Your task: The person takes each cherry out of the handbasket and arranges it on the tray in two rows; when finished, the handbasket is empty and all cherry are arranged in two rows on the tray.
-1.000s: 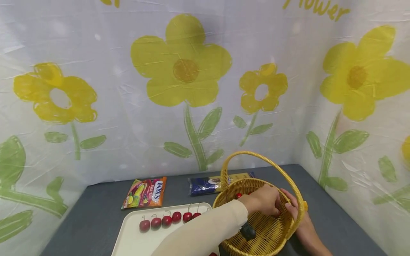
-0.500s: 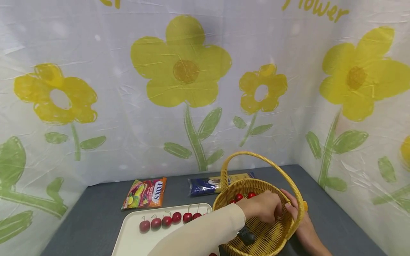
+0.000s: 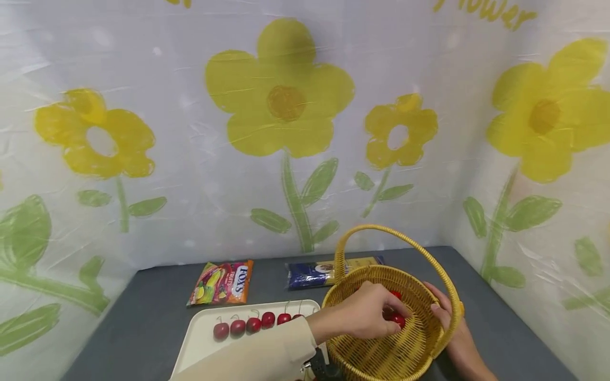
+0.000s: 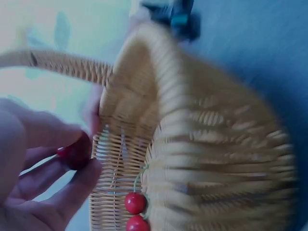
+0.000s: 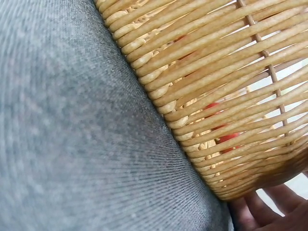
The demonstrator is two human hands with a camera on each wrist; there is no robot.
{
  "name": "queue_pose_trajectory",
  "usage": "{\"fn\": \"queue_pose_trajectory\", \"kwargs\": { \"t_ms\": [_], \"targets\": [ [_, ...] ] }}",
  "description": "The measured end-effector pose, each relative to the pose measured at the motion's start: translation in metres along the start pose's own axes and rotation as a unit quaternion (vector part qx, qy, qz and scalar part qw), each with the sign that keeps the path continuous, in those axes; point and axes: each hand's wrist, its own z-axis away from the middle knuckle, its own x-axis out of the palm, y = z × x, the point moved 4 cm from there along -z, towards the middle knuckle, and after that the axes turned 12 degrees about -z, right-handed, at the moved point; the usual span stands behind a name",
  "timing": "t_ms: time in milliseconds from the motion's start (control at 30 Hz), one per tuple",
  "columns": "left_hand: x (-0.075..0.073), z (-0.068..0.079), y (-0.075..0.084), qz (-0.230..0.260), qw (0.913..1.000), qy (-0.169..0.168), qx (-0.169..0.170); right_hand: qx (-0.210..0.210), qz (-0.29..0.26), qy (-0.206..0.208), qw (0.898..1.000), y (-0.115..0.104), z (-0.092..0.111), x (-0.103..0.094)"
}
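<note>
My left hand (image 3: 369, 312), in a cream sleeve, is over the yellow wicker basket (image 3: 340, 346). Its thumb and fingers pinch a dark red cherry (image 4: 77, 151), which the left wrist view shows beside the rim. Inside the basket lie more red cherries (image 4: 135, 202); my left hand covers part of the inside in the head view. The right hand (image 3: 455, 333) holds the basket's right side, with fingers by the rim. In the right wrist view its fingers (image 5: 274, 207) show under the basket's edge, and bits of red appear through the weave.
A cream tray (image 3: 193, 344) left of the basket carries a row of cherries (image 3: 237, 328), partly hidden by the left sleeve. Behind stand a Foxs candy bag (image 3: 221, 283) and a blue-and-gold packet (image 3: 312, 274). The basket's tall handle (image 3: 405, 238) arches overhead. A flower-printed curtain (image 3: 181, 132) encloses the table.
My left hand has moved leftward and up from the right inner side of the basket, and a cherry now shows in its fingers. The right hand keeps its hold. The head view has shifted slightly.
</note>
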Motion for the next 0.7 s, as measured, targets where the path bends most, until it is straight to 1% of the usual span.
{"fn": "queue_pose_trajectory", "kwargs": {
  "t_ms": [67, 100, 133, 200, 233, 267, 300, 333, 367, 400, 433, 467, 567, 633, 700],
  "targets": [
    [-0.006, 0.021, -0.001, 0.073, 0.9966, 0.031, -0.023, -0.002, 0.002, -0.001, 1.0, 0.001, 0.0, -0.001],
    [-0.01, 0.032, -0.002, 0.109, 0.9923, 0.049, -0.034, -0.002, 0.002, 0.0, 1.0, 0.001, 0.0, -0.002],
    [-0.013, 0.043, -0.003, 0.147, 0.986, 0.066, -0.042, -0.002, 0.002, 0.0, 1.0, 0.001, 0.0, -0.003],
    [-0.017, 0.068, -0.006, 0.227, 0.9677, 0.092, -0.059, -0.003, -0.006, -0.003, 1.0, 0.002, 0.0, -0.003],
    [-0.019, 0.08, -0.008, 0.254, 0.9593, 0.104, -0.064, -0.002, -0.008, -0.004, 1.0, 0.002, 0.0, -0.003],
    [-0.02, 0.092, -0.01, 0.276, 0.9517, 0.115, -0.069, 0.001, -0.01, -0.006, 1.0, 0.002, 0.0, -0.002],
    [-0.019, 0.106, -0.013, 0.299, 0.9433, 0.121, -0.078, 0.002, -0.011, -0.005, 1.0, 0.003, 0.0, -0.001],
    [-0.019, 0.118, -0.017, 0.316, 0.9367, 0.124, -0.084, 0.002, -0.011, -0.005, 1.0, 0.002, 0.0, -0.002],
    [-0.018, 0.13, -0.021, 0.332, 0.9301, 0.125, -0.093, 0.004, -0.011, -0.005, 1.0, 0.002, 0.0, -0.002],
    [-0.017, 0.141, -0.026, 0.34, 0.9264, 0.128, -0.101, 0.005, -0.011, -0.006, 1.0, 0.002, 0.0, -0.002],
    [-0.015, 0.152, -0.031, 0.342, 0.9243, 0.13, -0.107, 0.004, -0.006, -0.008, 1.0, 0.001, 0.0, -0.002],
    [-0.014, 0.163, -0.036, 0.339, 0.9241, 0.131, -0.119, 0.01, -0.011, -0.01, 1.0, 0.001, 0.0, -0.002],
    [-0.009, 0.193, -0.051, 0.32, 0.9253, 0.131, -0.157, 0.015, -0.01, -0.017, 1.0, 0.0, -0.002, -0.001],
    [-0.006, 0.211, -0.06, 0.299, 0.9285, 0.129, -0.179, 0.024, -0.016, -0.019, 0.999, 0.0, -0.004, 0.0],
    [-0.004, 0.227, -0.067, 0.29, 0.9276, 0.126, -0.199, 0.033, -0.02, -0.019, 0.999, 0.0, -0.006, 0.0]
  ]
}}
